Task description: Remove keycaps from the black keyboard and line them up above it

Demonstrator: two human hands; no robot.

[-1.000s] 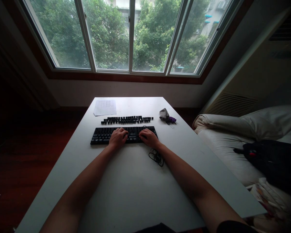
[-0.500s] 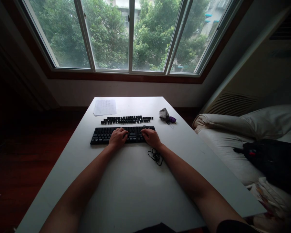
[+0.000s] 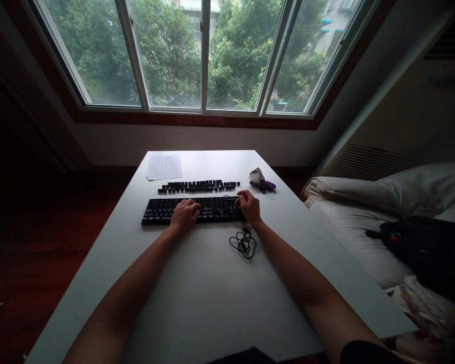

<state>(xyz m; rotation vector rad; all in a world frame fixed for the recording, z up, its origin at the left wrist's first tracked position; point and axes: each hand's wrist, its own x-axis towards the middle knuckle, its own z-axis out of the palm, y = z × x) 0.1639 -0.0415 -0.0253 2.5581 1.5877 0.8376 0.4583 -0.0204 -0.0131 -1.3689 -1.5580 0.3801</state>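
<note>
A black keyboard [image 3: 161, 211] lies across the white table. On its middle rests my left hand [image 3: 184, 214], fingers stretched over the keys and apart. My right hand [image 3: 249, 206] is at the keyboard's right end, fingers curled with thumb and forefinger close together; whether something small sits between them is too small to make out. Behind the keyboard, loose black keycaps [image 3: 197, 187] stand in rows. A coiled black cable [image 3: 244, 243] lies in front of the keyboard, near my right wrist.
A printed sheet [image 3: 164, 167] lies at the table's far left. A grey cloth [image 3: 256, 177] and a purple item [image 3: 268, 186] lie at the far right. Beyond the table [image 3: 220, 293] is a window; to the right, a pale sofa [image 3: 349, 222] holds a dark bag [image 3: 428, 247].
My right hand has lifted and moved right, from the keyboard's right-hand keys to its right end, uncovering more of the cable. My left hand has stayed in place.
</note>
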